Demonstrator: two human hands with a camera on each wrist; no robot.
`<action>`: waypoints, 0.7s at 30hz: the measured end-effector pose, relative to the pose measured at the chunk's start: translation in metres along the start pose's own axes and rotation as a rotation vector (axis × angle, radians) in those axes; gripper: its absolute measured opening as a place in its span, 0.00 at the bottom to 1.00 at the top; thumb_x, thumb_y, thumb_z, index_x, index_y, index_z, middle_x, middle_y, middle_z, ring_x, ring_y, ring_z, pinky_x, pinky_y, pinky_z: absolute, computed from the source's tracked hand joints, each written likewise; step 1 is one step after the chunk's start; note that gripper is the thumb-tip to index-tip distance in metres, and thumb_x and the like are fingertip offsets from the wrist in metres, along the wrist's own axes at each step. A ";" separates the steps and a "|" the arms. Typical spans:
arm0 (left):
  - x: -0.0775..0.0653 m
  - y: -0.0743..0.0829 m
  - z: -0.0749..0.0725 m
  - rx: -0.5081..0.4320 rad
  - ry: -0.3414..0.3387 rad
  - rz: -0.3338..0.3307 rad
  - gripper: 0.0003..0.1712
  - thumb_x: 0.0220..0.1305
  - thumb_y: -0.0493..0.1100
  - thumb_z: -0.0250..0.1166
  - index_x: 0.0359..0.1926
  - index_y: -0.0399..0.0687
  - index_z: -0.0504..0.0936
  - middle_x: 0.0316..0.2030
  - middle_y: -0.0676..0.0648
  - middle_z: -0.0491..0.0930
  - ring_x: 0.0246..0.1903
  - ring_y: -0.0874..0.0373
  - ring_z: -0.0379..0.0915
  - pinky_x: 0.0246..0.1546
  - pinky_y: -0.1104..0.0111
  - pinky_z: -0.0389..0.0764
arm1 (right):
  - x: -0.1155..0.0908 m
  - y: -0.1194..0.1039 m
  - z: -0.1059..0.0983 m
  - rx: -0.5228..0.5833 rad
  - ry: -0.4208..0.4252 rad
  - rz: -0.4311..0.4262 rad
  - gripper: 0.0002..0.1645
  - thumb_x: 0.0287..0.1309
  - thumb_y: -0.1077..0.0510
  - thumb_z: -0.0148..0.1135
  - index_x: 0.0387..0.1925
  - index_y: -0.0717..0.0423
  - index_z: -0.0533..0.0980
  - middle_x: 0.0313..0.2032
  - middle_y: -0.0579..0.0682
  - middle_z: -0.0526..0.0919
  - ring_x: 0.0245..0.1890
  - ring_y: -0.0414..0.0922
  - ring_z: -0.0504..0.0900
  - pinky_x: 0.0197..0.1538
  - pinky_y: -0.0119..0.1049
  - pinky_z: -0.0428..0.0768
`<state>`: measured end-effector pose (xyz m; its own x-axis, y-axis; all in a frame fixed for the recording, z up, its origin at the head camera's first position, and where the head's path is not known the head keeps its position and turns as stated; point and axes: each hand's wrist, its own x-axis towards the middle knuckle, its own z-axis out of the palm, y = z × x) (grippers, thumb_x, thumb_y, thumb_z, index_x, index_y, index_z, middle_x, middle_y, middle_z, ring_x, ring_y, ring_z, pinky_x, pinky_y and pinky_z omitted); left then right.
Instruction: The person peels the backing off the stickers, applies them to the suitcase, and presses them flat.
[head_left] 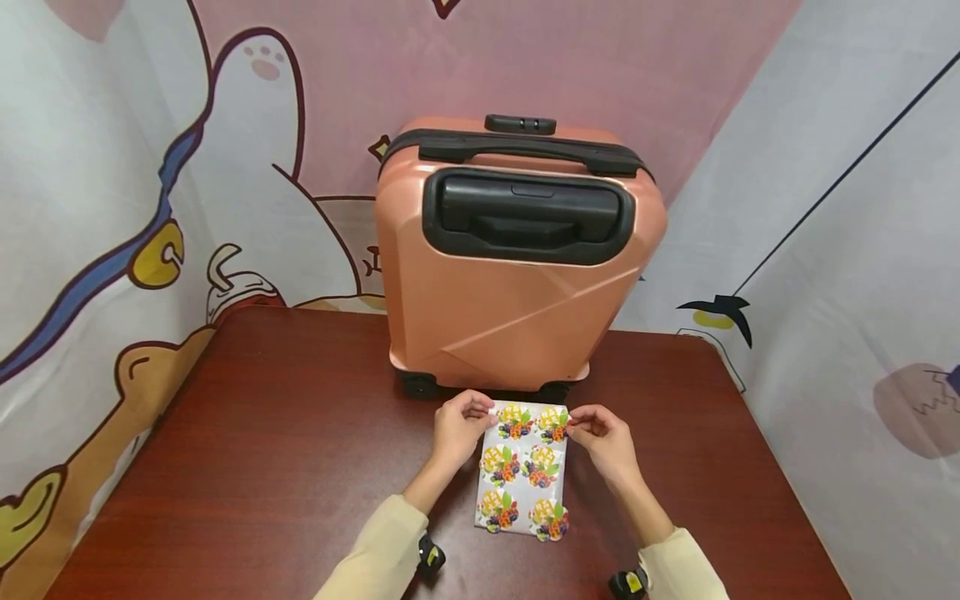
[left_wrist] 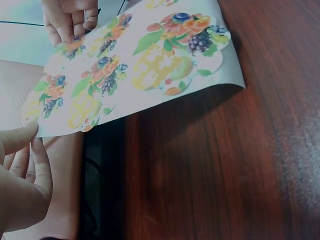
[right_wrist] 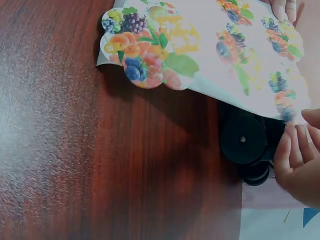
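Observation:
A white sheet of fruit stickers point(head_left: 522, 471) is held up by its two far corners, in front of the suitcase. My left hand point(head_left: 457, 429) pinches the far left corner between thumb and fingers, and my right hand point(head_left: 606, 442) pinches the far right one. Printed on the sheet are several clusters of fruit and leaves with yellow lettering. In the left wrist view the sheet point(left_wrist: 115, 75) slopes, its near edge bent down close to the table. The right wrist view has the sheet point(right_wrist: 210, 55) with a corner between my right thumb and fingers.
An orange-pink hard-shell suitcase point(head_left: 517, 325) with black handles stands upright at the back of the brown wooden table point(head_left: 300, 467). One of its black wheels point(right_wrist: 243, 137) shows beneath the sheet. Behind hangs a cartoon-printed cloth point(head_left: 337, 100).

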<state>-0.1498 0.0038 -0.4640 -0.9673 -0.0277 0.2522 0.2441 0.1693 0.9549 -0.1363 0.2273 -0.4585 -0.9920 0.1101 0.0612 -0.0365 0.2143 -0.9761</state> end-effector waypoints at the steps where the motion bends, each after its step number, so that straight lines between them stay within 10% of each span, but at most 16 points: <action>1: 0.000 -0.001 0.000 -0.003 0.000 0.004 0.08 0.44 0.27 0.69 0.28 0.37 0.80 0.24 0.44 0.80 0.27 0.53 0.77 0.30 0.71 0.78 | 0.000 -0.001 0.000 -0.013 0.015 0.003 0.13 0.46 0.78 0.60 0.37 0.74 0.74 0.32 0.66 0.78 0.28 0.41 0.77 0.32 0.27 0.76; 13: -0.001 -0.001 0.002 -0.018 -0.020 -0.019 0.08 0.44 0.27 0.70 0.27 0.37 0.80 0.24 0.44 0.80 0.26 0.55 0.77 0.29 0.72 0.78 | -0.004 -0.042 0.021 -0.168 -0.045 -0.203 0.08 0.45 0.76 0.62 0.32 0.71 0.76 0.25 0.60 0.77 0.25 0.42 0.74 0.27 0.29 0.73; 21: -0.002 0.002 0.005 -0.023 -0.034 -0.039 0.08 0.44 0.28 0.70 0.27 0.37 0.79 0.24 0.44 0.80 0.26 0.55 0.77 0.30 0.72 0.78 | -0.001 -0.024 0.037 -0.272 -0.066 -0.367 0.10 0.42 0.71 0.68 0.30 0.63 0.78 0.26 0.50 0.76 0.25 0.38 0.72 0.27 0.28 0.72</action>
<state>-0.1479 0.0087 -0.4635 -0.9778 0.0000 0.2097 0.2075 0.1458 0.9673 -0.1393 0.1862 -0.4433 -0.9254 -0.0807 0.3703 -0.3623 0.4752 -0.8018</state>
